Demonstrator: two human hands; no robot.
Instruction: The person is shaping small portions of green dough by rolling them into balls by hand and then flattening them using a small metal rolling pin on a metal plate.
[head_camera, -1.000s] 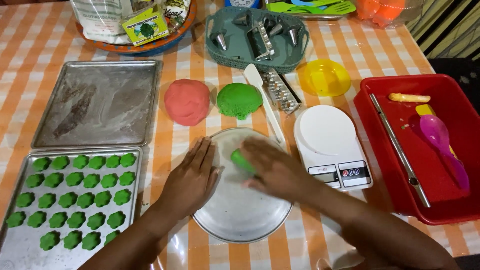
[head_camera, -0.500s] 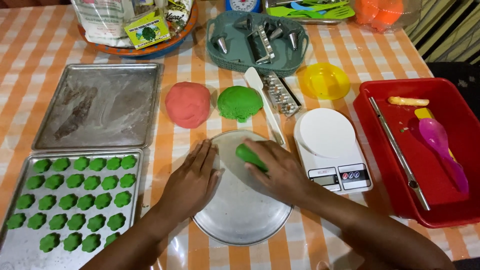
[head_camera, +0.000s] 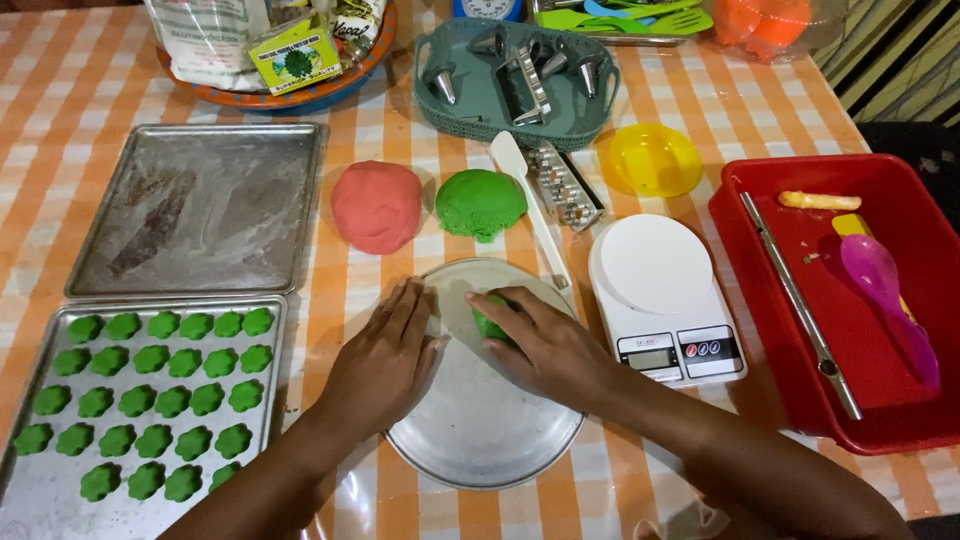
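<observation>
My right hand (head_camera: 540, 345) presses flat on a small piece of green dough (head_camera: 488, 322) lying on the round metal plate (head_camera: 480, 430). My left hand (head_camera: 385, 355) rests open, palm down, on the plate's left rim. Just beyond the plate sit a pink dough ball (head_camera: 377, 205) and a green dough ball (head_camera: 481, 203). The green piece is mostly hidden under my right fingers.
A baking tray (head_camera: 60, 490) with several green flower-shaped pieces lies at the left, a floured tray (head_camera: 195, 210) behind it. A white kitchen scale (head_camera: 660, 295), white spatula (head_camera: 530, 200), yellow bowl (head_camera: 650, 158), red bin (head_camera: 790, 370) and a green basket (head_camera: 470, 100) of metal tips surround the plate.
My right hand has slid across the plate over the green piece, pressing down on it. My left hand stays on the plate's rim.
</observation>
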